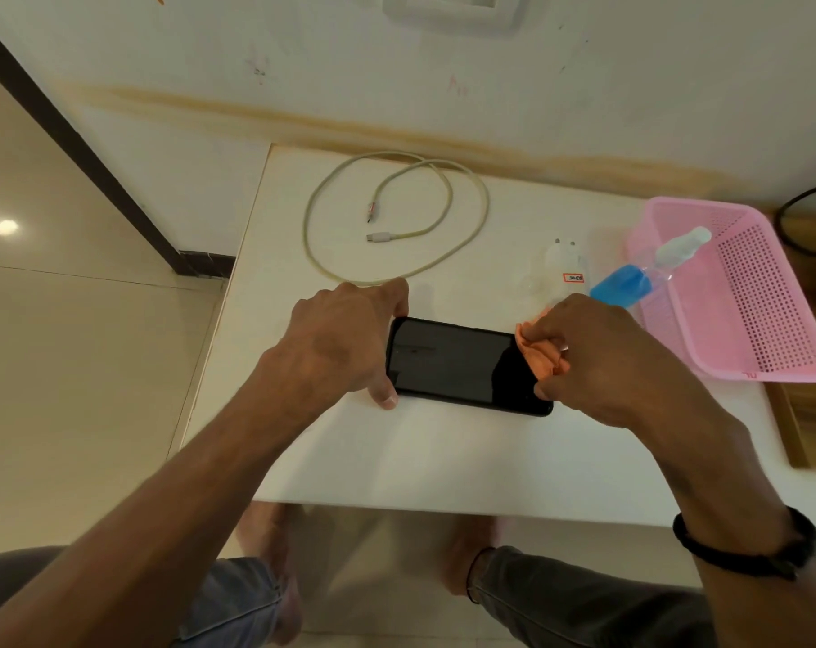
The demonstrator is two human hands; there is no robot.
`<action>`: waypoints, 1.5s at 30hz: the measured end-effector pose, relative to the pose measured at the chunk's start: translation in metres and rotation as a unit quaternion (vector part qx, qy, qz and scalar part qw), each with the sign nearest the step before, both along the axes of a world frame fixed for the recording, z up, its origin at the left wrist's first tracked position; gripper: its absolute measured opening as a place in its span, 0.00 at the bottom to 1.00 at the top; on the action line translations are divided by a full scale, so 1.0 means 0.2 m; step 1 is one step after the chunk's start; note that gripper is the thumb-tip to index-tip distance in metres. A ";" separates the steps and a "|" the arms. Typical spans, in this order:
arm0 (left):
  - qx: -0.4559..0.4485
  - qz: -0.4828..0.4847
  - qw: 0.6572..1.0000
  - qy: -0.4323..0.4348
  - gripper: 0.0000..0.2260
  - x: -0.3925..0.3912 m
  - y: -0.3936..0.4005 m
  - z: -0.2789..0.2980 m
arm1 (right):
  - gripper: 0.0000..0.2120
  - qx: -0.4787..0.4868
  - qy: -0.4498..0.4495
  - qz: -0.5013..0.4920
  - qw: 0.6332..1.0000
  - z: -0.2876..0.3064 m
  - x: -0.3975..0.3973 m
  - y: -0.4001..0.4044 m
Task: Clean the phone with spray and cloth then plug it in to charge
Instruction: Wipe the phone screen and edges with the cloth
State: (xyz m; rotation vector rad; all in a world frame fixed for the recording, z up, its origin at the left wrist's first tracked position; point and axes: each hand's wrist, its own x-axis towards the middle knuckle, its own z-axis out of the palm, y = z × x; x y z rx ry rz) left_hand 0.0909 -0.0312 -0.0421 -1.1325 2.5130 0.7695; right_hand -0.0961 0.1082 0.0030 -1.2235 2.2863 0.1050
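A black phone [457, 362] lies screen up across the middle of the white table [443, 456]. My left hand [340, 343] grips its left end, fingers over the far edge and thumb on the near edge. My right hand [602, 357] holds a bunched orange cloth [544, 355] pressed on the phone's right end. A coiled whitish charging cable [396, 217] lies at the back of the table. The white charger plug [566, 264] lies right of it. A spray bottle with blue liquid [630, 285] leans in the pink basket.
The pink perforated basket [761, 311] stands at the table's right edge. A wall socket plate [452, 11] sits on the wall above the table. A dark cord [798, 212] loops at far right on a wooden surface. My knees show below the table's front edge.
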 end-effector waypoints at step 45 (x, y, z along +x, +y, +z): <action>0.037 0.008 0.997 0.068 0.38 -0.01 0.03 -0.07 | 0.06 -0.149 -0.007 -0.112 0.983 -0.08 -0.02 0.04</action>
